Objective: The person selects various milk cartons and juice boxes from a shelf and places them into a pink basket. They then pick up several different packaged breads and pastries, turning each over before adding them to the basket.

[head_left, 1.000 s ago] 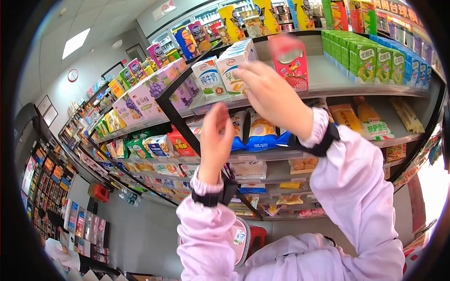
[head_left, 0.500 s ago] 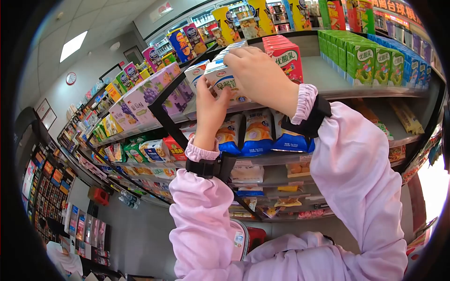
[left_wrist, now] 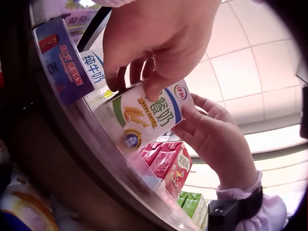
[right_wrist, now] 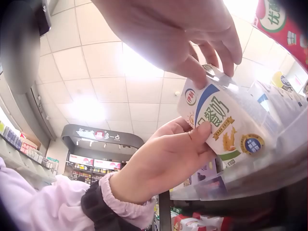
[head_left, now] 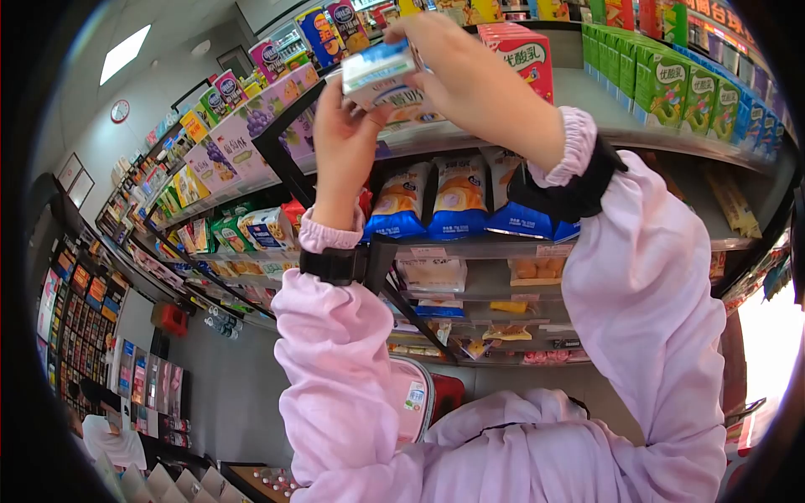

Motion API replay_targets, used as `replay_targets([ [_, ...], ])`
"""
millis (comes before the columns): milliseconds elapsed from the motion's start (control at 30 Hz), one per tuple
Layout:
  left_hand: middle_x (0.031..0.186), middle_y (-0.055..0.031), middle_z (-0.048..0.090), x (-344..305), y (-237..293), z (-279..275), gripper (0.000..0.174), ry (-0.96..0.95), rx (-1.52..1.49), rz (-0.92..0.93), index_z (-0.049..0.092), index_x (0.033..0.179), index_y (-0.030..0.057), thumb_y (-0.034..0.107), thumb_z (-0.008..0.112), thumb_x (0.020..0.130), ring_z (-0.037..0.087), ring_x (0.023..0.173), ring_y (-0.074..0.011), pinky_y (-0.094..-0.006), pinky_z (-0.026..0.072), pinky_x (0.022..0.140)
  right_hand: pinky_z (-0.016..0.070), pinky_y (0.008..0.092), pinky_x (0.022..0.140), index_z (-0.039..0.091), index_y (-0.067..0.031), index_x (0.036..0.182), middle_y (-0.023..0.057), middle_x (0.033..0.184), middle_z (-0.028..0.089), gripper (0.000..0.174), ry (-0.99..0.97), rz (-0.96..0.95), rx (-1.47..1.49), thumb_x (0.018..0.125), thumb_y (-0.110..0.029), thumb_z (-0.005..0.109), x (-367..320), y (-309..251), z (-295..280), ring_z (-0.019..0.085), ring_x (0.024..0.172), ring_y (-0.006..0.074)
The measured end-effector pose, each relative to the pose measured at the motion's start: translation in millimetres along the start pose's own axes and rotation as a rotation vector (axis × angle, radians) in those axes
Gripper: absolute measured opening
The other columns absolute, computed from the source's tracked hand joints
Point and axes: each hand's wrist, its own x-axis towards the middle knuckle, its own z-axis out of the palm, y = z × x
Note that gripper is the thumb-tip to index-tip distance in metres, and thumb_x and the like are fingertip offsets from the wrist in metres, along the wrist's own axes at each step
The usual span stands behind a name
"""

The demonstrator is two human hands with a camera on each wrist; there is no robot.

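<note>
Both hands grip a white milk carton [head_left: 382, 80] with a blue band at the top shelf's front edge. My left hand [head_left: 344, 142] pinches its left side, thumb on the printed front, as the right wrist view shows on the carton [right_wrist: 224, 120]. My right hand [head_left: 474, 80] holds the carton's top and right side from above. In the left wrist view the carton [left_wrist: 144, 113] stands tilted over the shelf lip, beside another white carton [left_wrist: 93, 67]. Red cartons [head_left: 524, 54] stand just right of the hands.
Green cartons [head_left: 658, 84] and blue ones [head_left: 755, 117] stand farther right on the top shelf. Bagged bread [head_left: 459, 197] lies on the shelf below. A black shelf post [head_left: 289, 172] rises left of my left hand. A pink-rimmed basket [head_left: 419, 369] is low in front.
The hands came together on the white carton, and it is now raised and tilted with its top towards me. The right hand let go of the red carton area earlier and moved left.
</note>
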Motion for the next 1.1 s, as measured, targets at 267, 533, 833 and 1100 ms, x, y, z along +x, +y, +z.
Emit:
replay_targets([
  [267, 0.106, -0.0097, 0.050, -65, 59, -16, 0.050, 0.018, 0.028, -0.090, 0.037, 0.116, -0.0019, -0.004, 0.061, 0.072, 0.049, 0.099, -0.0177, -0.0296, 0.0413, 0.083, 0.0375, 0.0368, 0.076, 0.036, 0.0041, 0.104, 0.0209, 0.095, 0.044, 0.035, -0.158, -0.088, 0.396, 0.073, 0.002, 0.053, -18, -61, -32, 0.045, 0.089, 0.0357],
  [533, 0.108, -0.0097, 0.049, -237, 59, -49, 0.056, 0.117, 0.030, -0.568, 0.039, 0.115, -0.0019, 0.000, 0.067, 0.067, 0.048, 0.101, -0.0179, -0.0307, 0.0387, 0.086, 0.0405, 0.0316, 0.080, 0.045, -0.0006, 0.103, 0.0121, 0.099, 0.047, 0.039, -0.435, 0.358, 0.695, 0.067, 0.000, 0.060, -141, -128, 37, 0.049, 0.093, 0.0255],
  [833, 0.098, -0.0111, 0.056, -421, 56, -111, 0.041, 0.406, -0.046, -1.293, 0.047, 0.107, -0.0051, 0.001, 0.063, 0.069, 0.056, 0.087, -0.0174, -0.0275, 0.0472, 0.074, 0.0433, 0.0302, 0.080, 0.038, 0.0062, 0.113, 0.0162, 0.106, 0.049, 0.052, -0.803, 1.258, 1.326, 0.074, -0.014, 0.064, -331, -230, 193, 0.050, 0.097, 0.0200],
  [1100, 0.092, -0.0097, 0.057, -513, 29, -175, 0.035, 0.664, -0.243, -1.636, 0.047, 0.105, -0.0062, 0.010, 0.059, 0.077, 0.059, 0.081, -0.0169, -0.0288, 0.0505, 0.071, 0.0459, 0.0270, 0.072, 0.044, 0.0074, 0.106, 0.0130, 0.098, 0.054, 0.045, -1.328, 1.585, 1.458, 0.076, -0.022, 0.062, -383, -306, 250, 0.054, 0.088, 0.0161],
])
